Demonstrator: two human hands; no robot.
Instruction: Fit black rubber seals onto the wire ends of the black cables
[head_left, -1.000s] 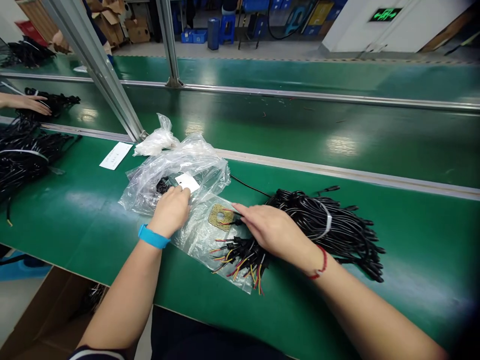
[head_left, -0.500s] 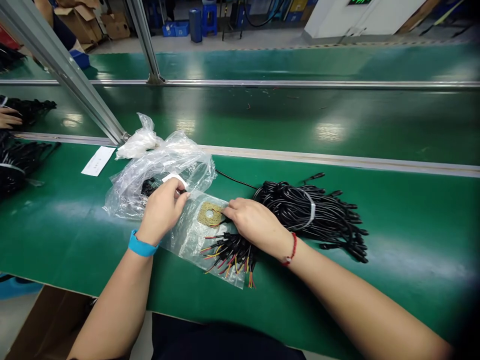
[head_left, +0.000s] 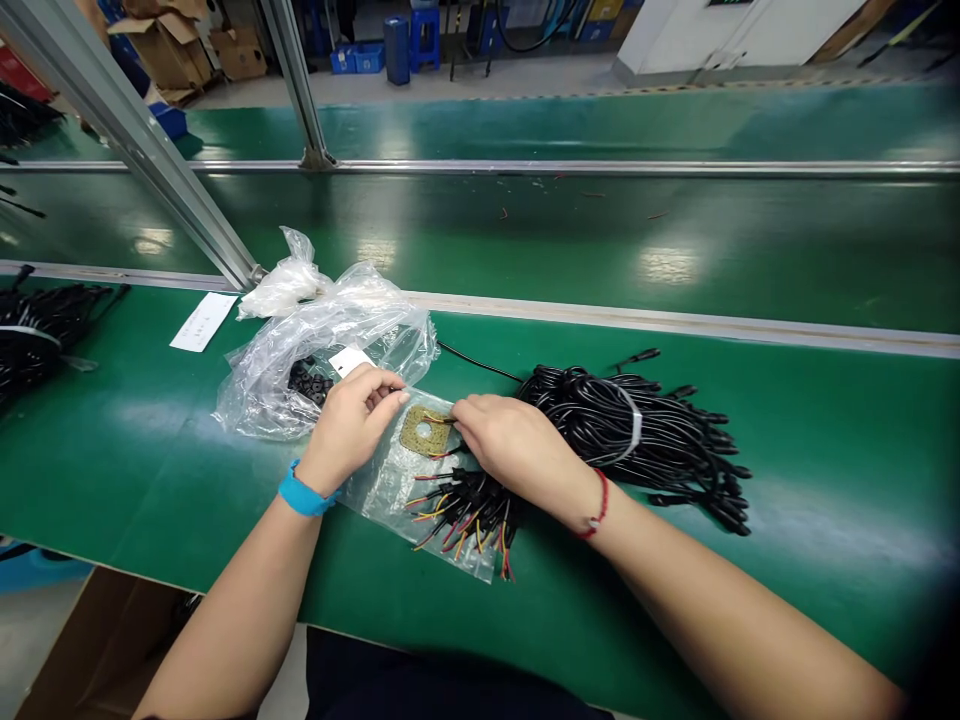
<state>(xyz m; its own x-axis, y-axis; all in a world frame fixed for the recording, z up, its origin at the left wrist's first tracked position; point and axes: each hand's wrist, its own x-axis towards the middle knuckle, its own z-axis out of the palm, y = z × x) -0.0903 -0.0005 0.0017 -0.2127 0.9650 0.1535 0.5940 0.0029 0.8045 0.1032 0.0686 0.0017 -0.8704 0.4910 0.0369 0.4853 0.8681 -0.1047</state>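
My left hand [head_left: 354, 418], a blue band at its wrist, is closed in a pinch with a tiny dark piece just showing at the fingertips. My right hand [head_left: 517, 440] pinches a black cable end whose thin coloured wires point left. Between the hands a yellowish square sponge [head_left: 412, 440] with a round hole lies on a clear flat plastic bag [head_left: 375, 490]. Just below my right hand, stripped red, yellow and black wire ends [head_left: 465, 510] fan out over the bag. They belong to a tied bundle of black cables [head_left: 600, 420] that extends to the right.
A crumpled clear bag [head_left: 259, 385] holding small black parts [head_left: 307, 381] sits behind my left hand. White paper labels [head_left: 203, 322] lie near it. A metal post [head_left: 142, 150] rises at the left. Another black cable bundle [head_left: 37, 335] lies on the green table [head_left: 150, 480].
My left hand has moved right, away from the crumpled bag and closer to the cable end in my right hand. The co-worker's hand at the left edge is out of view.
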